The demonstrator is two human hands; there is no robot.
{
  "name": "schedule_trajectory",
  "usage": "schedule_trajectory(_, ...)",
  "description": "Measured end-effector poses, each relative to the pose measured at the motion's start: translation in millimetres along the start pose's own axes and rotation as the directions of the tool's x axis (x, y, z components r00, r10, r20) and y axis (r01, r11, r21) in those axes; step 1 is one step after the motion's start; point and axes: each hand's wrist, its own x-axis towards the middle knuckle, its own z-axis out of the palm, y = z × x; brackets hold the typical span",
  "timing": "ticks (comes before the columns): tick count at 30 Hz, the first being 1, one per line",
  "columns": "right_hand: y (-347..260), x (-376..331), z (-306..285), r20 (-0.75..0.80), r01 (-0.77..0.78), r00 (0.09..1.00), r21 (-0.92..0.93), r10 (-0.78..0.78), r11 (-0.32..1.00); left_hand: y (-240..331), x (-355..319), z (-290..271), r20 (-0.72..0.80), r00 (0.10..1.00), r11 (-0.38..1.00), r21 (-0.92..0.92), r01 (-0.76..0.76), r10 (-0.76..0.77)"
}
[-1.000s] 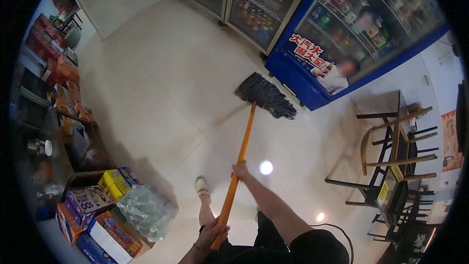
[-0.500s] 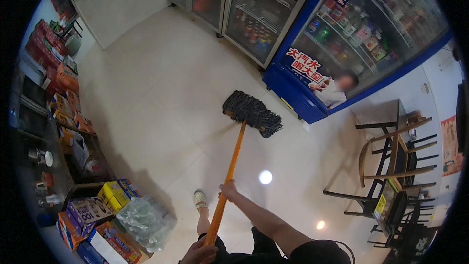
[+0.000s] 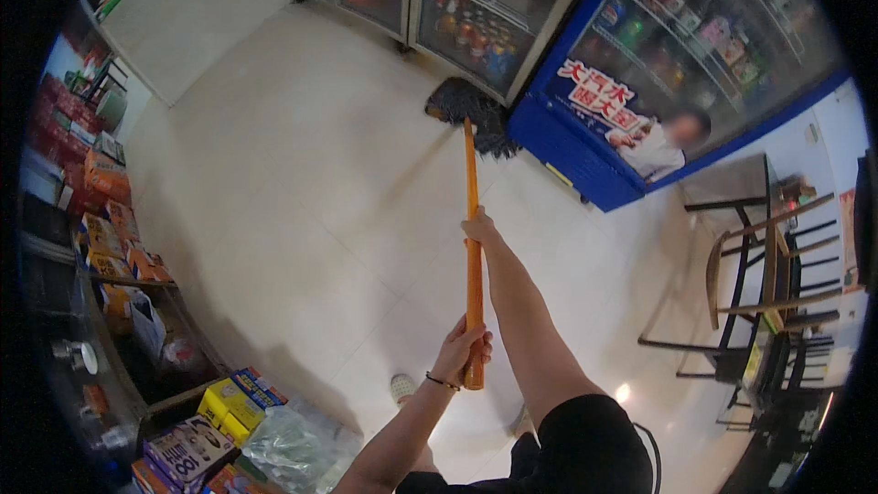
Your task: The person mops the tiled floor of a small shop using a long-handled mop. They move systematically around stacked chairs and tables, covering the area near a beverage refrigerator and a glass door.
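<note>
Glossy tile floor (image 3: 302, 183); stringy cloth mop head (image 3: 471, 110)

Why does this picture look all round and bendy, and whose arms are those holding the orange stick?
The picture comes from a small camera worn on a person's head, looking down. Its wide lens bends straight edges near the rim. The arms belong to that person. The left hand grips the lower end of an orange mop handle, and the right hand grips it higher up. The dark mop head lies on the pale tiled floor, beside a blue drinks fridge. Boxes sit at lower left, and dark chairs stand on the right.
</note>
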Motion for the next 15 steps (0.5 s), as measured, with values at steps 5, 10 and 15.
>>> schedule_trajectory(5, 49, -26, 54, -0.07, -0.096, 0.994, -0.108, 0.089, 0.99, -28, -49, -57, -0.052, 0.998, 0.993, 0.116, 0.029, -0.023)
schedule_trajectory(10, 91, -146, 92, 0.086, -0.189, 0.98, 0.133, 0.179, 0.973, -49, -155, -77, -0.098, 0.982, 0.938, 0.294, 0.184, -0.161)
schedule_trajectory(15, 140, -280, 136, 0.002, -0.254, 0.967, 0.124, 0.256, 0.959, -44, -286, -75, -0.286, 0.882, 0.859, 0.248, 0.447, -0.376)
